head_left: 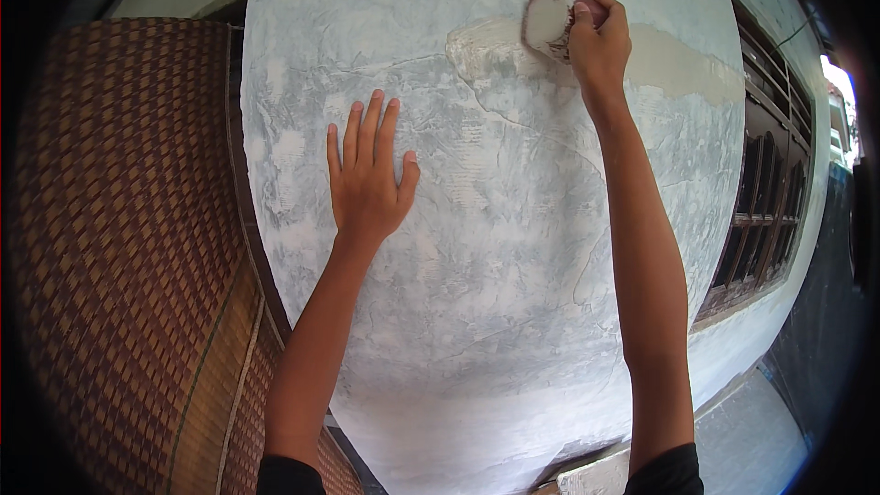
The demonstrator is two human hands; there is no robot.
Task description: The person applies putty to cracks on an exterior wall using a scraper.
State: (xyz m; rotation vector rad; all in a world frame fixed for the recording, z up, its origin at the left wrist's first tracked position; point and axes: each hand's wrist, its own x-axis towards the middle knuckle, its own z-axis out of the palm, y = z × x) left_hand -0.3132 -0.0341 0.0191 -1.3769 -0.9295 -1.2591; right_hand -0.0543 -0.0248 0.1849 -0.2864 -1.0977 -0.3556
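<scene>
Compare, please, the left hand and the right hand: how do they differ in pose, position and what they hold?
The left hand is open, fingers extended upward; the right hand is closed around a pale-faced tool.
The left hand holds nothing, while the right hand holds that tool near the wall.
The right hand is higher in the picture than the left hand.
Both are bare, with forearms raised.

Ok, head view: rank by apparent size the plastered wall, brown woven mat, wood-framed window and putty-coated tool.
1. Plastered wall
2. Brown woven mat
3. Wood-framed window
4. Putty-coated tool, partly covered by the right hand
No two look alike in size.
</scene>
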